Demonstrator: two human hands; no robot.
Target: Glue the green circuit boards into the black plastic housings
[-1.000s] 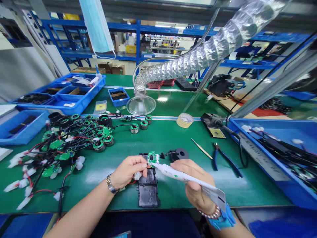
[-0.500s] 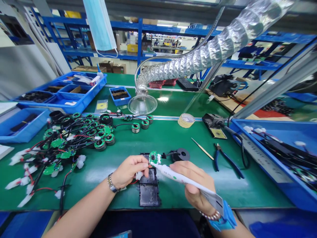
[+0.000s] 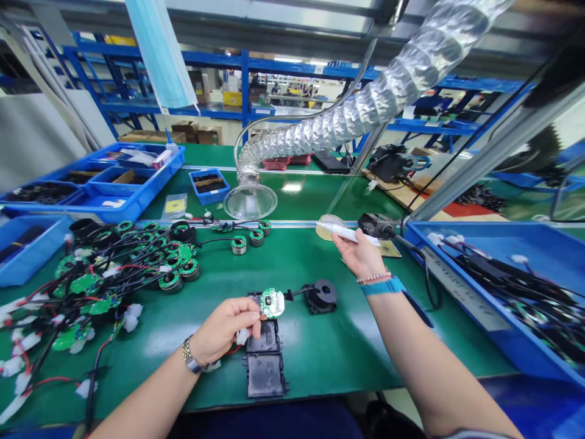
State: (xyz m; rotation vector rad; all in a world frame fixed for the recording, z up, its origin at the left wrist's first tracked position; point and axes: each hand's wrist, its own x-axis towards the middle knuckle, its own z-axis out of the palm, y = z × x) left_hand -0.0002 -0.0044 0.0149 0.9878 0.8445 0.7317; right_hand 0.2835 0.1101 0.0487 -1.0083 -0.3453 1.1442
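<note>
My left hand (image 3: 233, 323), fingers closed in a pinch, holds a small green circuit board (image 3: 273, 303) by its left edge. White paste covers part of the board's right side. Below it an opened black plastic case (image 3: 265, 373) lies on the bench, partly hidden by the hand. A short black cable runs from beside the board to a round black part (image 3: 321, 296). Farther out, my right hand (image 3: 363, 257) is closed around a white squeeze tube (image 3: 348, 233), whose nozzle points left over a tape roll (image 3: 325, 227).
A heap of wired circuit boards (image 3: 86, 283) covers the left side. Blue bins (image 3: 475, 292) of cables stand at right. A silver fume duct (image 3: 315, 131) with a clear hood (image 3: 250, 201) hangs over the bench. Behind my right forearm, pliers (image 3: 418, 308) are partly hidden.
My right hand has carried the tube away from the circuit board, forward and right to the tape roll. My left hand still holds the board. The camera view has shifted slightly.
</note>
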